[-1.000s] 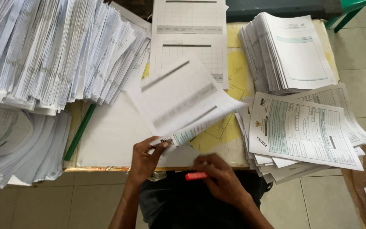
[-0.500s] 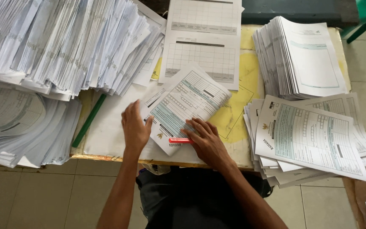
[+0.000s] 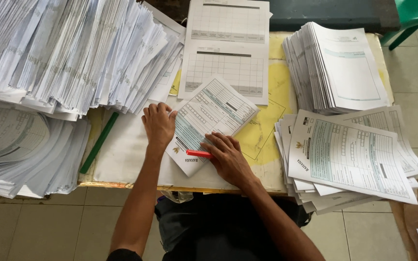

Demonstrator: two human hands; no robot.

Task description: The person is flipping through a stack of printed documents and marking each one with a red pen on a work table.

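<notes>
Head view: left hand [image 3: 158,124] lies flat on the form [image 3: 214,121]; right hand [image 3: 228,157] hides most of the gripped red pen [image 3: 198,153].

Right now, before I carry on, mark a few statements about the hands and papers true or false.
1. Both hands rest on the tilted form. True.
2. The red pen lies under the right hand. True.
3. The left hand holds the green ruler. False: the ruler lies apart, to its left.
4. The form is blank. False: it bears printed tables.
5. Paper stacks stand on the table. True.
</notes>
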